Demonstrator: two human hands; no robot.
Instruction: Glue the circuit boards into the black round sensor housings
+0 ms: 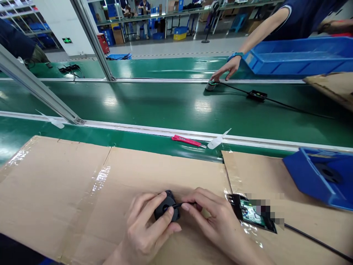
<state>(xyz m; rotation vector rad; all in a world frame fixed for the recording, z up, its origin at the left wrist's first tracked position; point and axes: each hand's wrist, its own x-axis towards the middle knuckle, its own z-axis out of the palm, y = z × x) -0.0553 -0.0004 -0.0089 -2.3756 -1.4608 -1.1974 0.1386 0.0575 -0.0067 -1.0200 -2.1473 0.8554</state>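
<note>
My left hand [149, 221] is closed around a black plastic part [168, 198], roughly round with a hole in its middle, held just over the cardboard. Between the thumb and fingers of my right hand [212, 213] is a thin black cable [178, 204]. Its end meets the middle of the black part; my left thumb hides how far in it goes. To the right of my right hand lies a flat black device with a lit screen [252, 212], partly blurred out. Another black cable [314, 240] runs from it toward the lower right.
Cardboard [68, 176] covers my bench. A blue bin [306, 176] at right holds a black ring-shaped part [328, 173]. A red utility knife [187, 141] and a white dropper-like piece [219, 140] lie beyond. Across the green belt [154, 103], a co-worker's hand [227, 70] touches a small cylinder on a cable.
</note>
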